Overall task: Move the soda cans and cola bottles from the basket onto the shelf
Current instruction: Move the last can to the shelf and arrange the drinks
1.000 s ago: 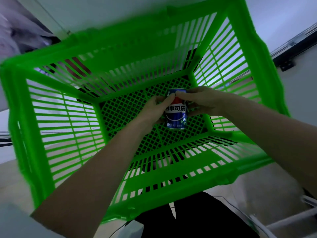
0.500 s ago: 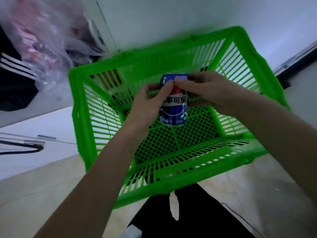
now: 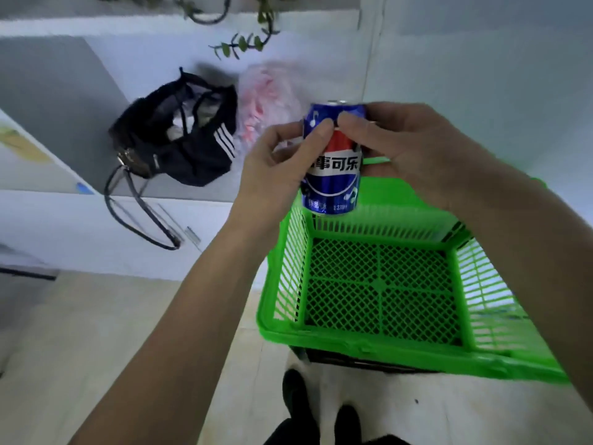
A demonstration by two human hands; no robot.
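Lifted clear since a moment ago, the soda can (image 3: 332, 162) now sits above the far rim of the green basket (image 3: 369, 343) rather than down inside it, and the view has swung up so that a white ledge comes into sight behind. From the head camera, the only view, the left hand (image 3: 276, 175) wraps the can's left side with its thumb pressed on the upper front, while the right hand (image 3: 407, 152) curls round the right side and its forefinger meets that thumb near the top; both are grasping it, which I judge steadies a smooth, slippery cylinder on its way to the shelf. It is held upright, label toward the person, a glossy blue metal body with a red and white band and a silvery lid. Below it the basket shows a bare floor of diamond mesh and slatted walls of stiff bright plastic, with nothing else visible inside, so this looks like the last item. On the white surface (image 3: 96, 220) behind lie a soft black bag (image 3: 179, 146) with white stripes and a long strap, and a crinkled translucent plastic bag (image 3: 269, 97); leafy sprigs (image 3: 244, 43) hang above.
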